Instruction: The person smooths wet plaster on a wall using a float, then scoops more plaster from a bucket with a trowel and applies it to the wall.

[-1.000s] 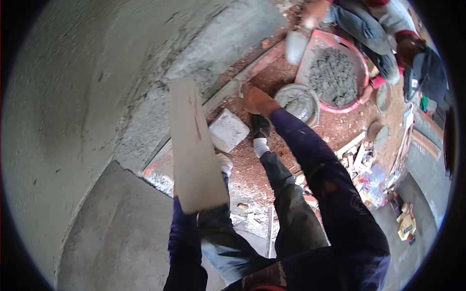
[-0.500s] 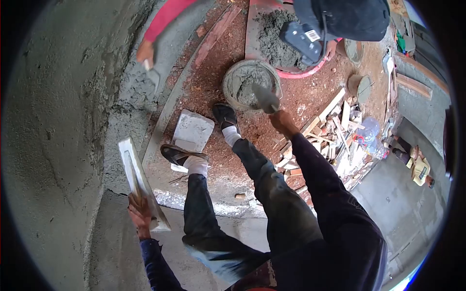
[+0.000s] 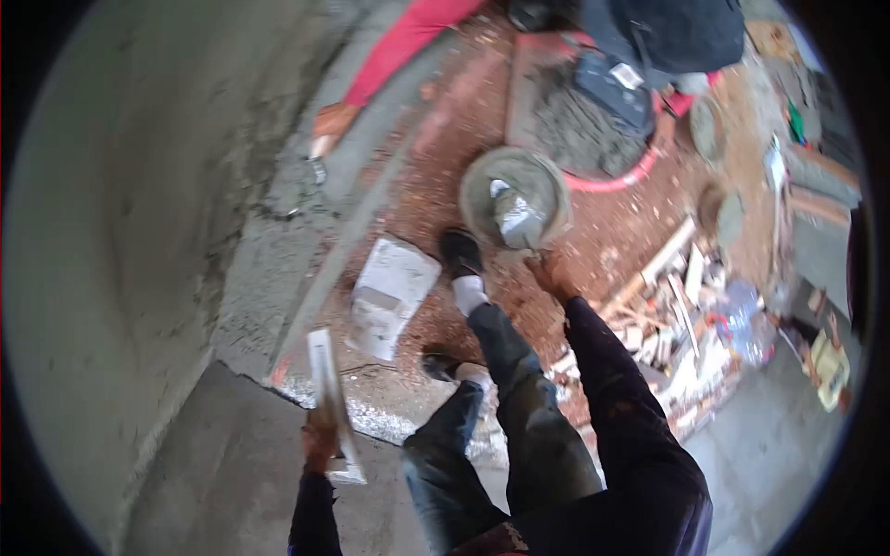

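Note:
My left hand [image 3: 321, 441] is closed round the handle of a long pale plastering float [image 3: 326, 380], held at lower left near the rough cement wall. My right hand [image 3: 553, 275] grips a trowel [image 3: 519, 224], its wet, shiny blade over or in the mortar of a round bucket [image 3: 469, 206]. How deep the blade sits cannot be made out, as the frame is blurred. Beyond the bucket, grey mortar [image 3: 579, 130] fills a red-rimmed tub [image 3: 607, 183]. A whitish board [image 3: 394, 278] lies on the soil left of my feet.
A co-worker's hand [image 3: 336, 120] in a red sleeve holds a small tool at the wall base; that person's dark cap [image 3: 667, 37] is above the tub. Scrap wood [image 3: 681, 296] and a clear plastic bottle [image 3: 739, 310] lie at right. Another person [image 3: 828, 369] is farther off.
My right hand has brought the trowel down to the bucket's mortar. One foot has stepped back from beside the whitish board. The float is held lower, and the whole view has shifted.

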The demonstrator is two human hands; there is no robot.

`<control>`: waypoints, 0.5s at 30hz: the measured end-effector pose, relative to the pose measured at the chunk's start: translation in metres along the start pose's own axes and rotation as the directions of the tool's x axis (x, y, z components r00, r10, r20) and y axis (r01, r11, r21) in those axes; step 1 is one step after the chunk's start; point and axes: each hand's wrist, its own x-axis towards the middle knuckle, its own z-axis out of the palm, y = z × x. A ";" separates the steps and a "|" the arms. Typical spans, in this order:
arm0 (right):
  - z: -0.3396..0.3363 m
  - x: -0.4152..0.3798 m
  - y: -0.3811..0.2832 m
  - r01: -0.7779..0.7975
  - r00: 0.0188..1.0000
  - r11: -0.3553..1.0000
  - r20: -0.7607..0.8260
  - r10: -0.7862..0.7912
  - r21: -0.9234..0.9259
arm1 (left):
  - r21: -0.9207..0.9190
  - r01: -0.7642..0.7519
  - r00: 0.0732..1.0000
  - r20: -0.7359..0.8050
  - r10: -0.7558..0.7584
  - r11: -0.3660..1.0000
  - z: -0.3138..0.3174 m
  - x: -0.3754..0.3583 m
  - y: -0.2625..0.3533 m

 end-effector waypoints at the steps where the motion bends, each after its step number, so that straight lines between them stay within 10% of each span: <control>1: -0.034 0.001 -0.047 -0.159 0.972 0.986 0.181 0.147 0.051 | -0.519 0.130 0.991 0.045 -0.125 0.845 0.033 -0.011 0.022; 2: -0.037 -0.003 -0.057 -0.053 0.995 0.989 0.088 0.041 0.141 | -0.883 0.191 0.965 0.089 -0.247 0.428 0.024 -0.008 0.029; 3: -0.035 -0.004 -0.059 0.206 0.979 0.956 -0.048 -0.200 0.211 | -0.649 0.088 0.961 -0.145 -0.237 0.756 0.007 -0.019 0.039; 5: -0.040 0.001 -0.053 0.504 0.859 0.738 0.178 -0.479 -0.448 | -0.884 0.287 0.941 0.187 -0.282 0.370 -0.016 -0.040 0.059; 6: -0.087 -0.026 -0.155 0.238 0.950 0.928 0.133 -0.284 0.286 | -0.872 0.445 0.856 0.348 -0.383 0.202 -0.028 -0.056 0.073; 8: -0.069 -0.023 -0.146 0.353 0.935 0.934 0.003 -0.353 -0.053 | -0.840 0.538 0.707 0.494 -0.506 -0.068 -0.061 -0.102 0.083; 9: -0.079 -0.050 -0.181 0.568 0.756 0.778 -0.205 -0.622 -0.268 | -0.767 0.604 0.658 0.633 -0.407 -0.218 -0.101 -0.128 0.075; 11: -0.150 -0.134 -0.305 0.410 0.912 0.906 0.042 -0.408 -0.108 | -0.649 0.697 0.565 0.759 -0.324 -0.305 -0.115 -0.156 0.106; 14: -0.146 -0.178 -0.365 0.594 0.786 0.743 0.027 -0.618 -0.308 | -0.584 0.698 0.552 0.808 -0.206 -0.415 -0.094 -0.203 0.165; 15: -0.146 -0.202 -0.397 0.564 0.821 0.769 0.100 -0.563 -0.300 | -0.668 0.578 0.519 0.744 -0.420 -0.469 -0.085 -0.217 0.194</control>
